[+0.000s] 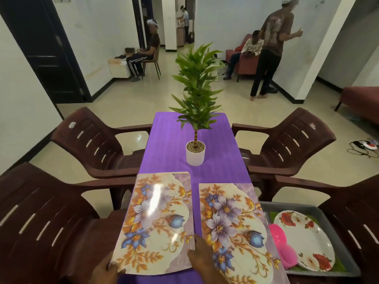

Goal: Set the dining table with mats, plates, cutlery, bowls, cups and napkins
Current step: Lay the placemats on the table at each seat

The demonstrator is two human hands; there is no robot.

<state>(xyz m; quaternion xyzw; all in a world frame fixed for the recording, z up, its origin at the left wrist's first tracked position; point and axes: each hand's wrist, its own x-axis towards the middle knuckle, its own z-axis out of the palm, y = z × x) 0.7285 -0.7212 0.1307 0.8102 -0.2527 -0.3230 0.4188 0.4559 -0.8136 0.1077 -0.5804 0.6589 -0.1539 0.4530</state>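
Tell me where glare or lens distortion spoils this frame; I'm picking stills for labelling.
Head view: bright ceiling-light glare streaks across the left mat, washing out its flowers; the right mat reads cleanly. Wide-angle bending bows the walls and the chairs at the edges. Both hands are dim, cropped by the bottom edge.

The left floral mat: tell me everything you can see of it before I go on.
The left floral mat is a glossy rectangular sheet, cream with orange, blue and lilac flowers and a marbled lilac band down one side; glare streaks its surface. It lies lengthwise on the purple tablecloth, its outer edge seemingly past the table's side, apart from the right mat. The left hand grips its near corner; the right hand touches its inner near edge.
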